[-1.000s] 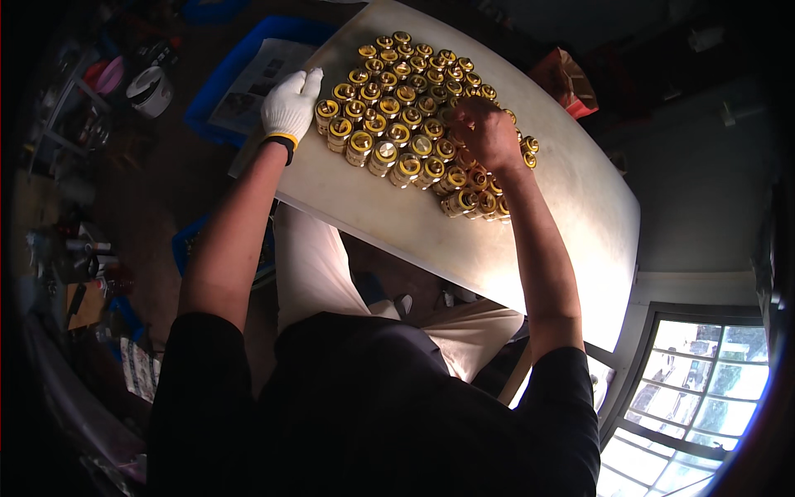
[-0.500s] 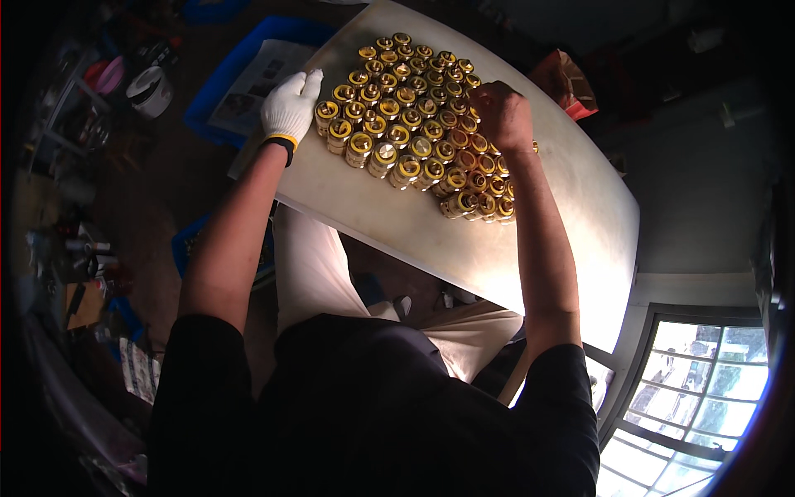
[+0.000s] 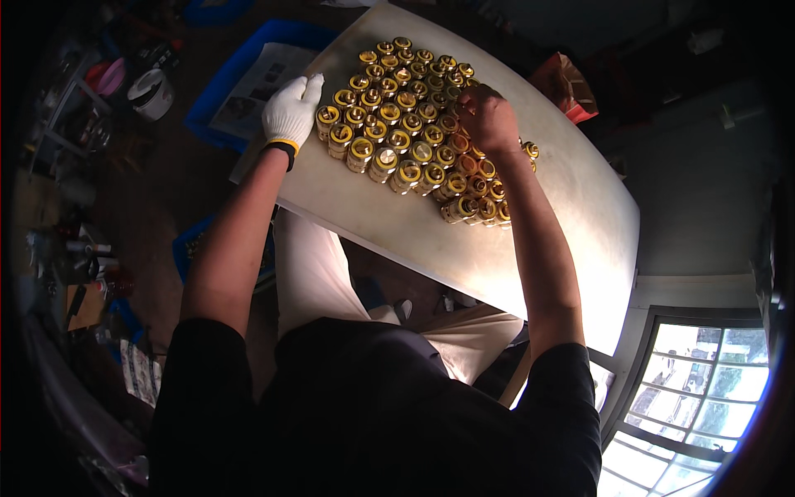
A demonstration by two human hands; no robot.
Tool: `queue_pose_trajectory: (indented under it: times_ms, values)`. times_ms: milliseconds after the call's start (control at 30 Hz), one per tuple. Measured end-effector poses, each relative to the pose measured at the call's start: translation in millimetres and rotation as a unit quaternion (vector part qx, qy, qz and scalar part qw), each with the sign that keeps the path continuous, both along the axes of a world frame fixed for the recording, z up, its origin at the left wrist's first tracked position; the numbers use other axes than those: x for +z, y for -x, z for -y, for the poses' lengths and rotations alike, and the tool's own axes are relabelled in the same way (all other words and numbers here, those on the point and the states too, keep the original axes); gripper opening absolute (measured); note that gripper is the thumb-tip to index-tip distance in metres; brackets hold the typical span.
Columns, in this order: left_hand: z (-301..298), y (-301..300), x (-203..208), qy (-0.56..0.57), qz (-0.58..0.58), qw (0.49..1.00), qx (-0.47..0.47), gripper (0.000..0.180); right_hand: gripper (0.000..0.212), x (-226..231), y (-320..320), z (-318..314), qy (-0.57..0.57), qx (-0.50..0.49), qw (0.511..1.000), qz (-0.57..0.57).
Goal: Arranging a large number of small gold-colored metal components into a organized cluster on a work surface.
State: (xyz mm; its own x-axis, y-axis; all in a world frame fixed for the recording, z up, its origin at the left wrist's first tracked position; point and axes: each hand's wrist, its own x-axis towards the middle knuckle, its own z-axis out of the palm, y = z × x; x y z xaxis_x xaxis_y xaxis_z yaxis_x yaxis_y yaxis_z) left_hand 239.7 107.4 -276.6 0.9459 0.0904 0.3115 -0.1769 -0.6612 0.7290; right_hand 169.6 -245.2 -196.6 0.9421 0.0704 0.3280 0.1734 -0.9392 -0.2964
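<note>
Many short brass-coloured cylinders [image 3: 406, 101] with yellow-rimmed tops and small metal parts in their centres stand in a tight cluster on a pale table [image 3: 364, 195]. My left hand [image 3: 291, 112], in a white knitted glove, lies at the cluster's left edge with its fingers stretched out, beside the outermost cylinders. Over the cluster's right part is my bare right hand [image 3: 490, 124]. Its fingers are curled and pinched at a cylinder's top; whatever lies between them is hidden. The hand and forearm cover some of the cylinders.
Left of the table sits a blue crate [image 3: 199, 116] with printed paper in it. A white bucket [image 3: 151, 95] stands farther left. A red and brown paper bag [image 3: 567, 87] is by the table's far right edge. Strong light falls on the table's near right part.
My right hand has shifted slightly left and lower over the cluster, uncovering a cylinder at the right edge. My left hand has stayed about where it was.
</note>
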Motion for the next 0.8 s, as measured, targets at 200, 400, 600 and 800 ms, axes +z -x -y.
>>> queue_pose_trajectory:
  times_ms: [200, 400, 600, 800]
  values:
    - [0, 0, 0, -0.002, 0.003, 1.0, 0.006, 0.053, 0.017, 1, 6, 9, 0.082, 0.057, 0.994, 0.035]
    - [1, 0, -1, 0.001, -0.012, 1.0, 0.007, 0.052, 0.014, -4, 8, 6, 0.037, 0.034, 0.998, 0.03]
    - [1, 0, -1, 0.017, -0.001, 1.0, 0.003, 0.052, 0.013, 20, -8, 38, -0.007, -0.054, 0.995, 0.084]
    - [0, -1, -1, 0.003, -0.011, 1.0, 0.001, 0.052, 0.024, 16, -16, 41, 0.03, -0.081, 0.996, -0.01]
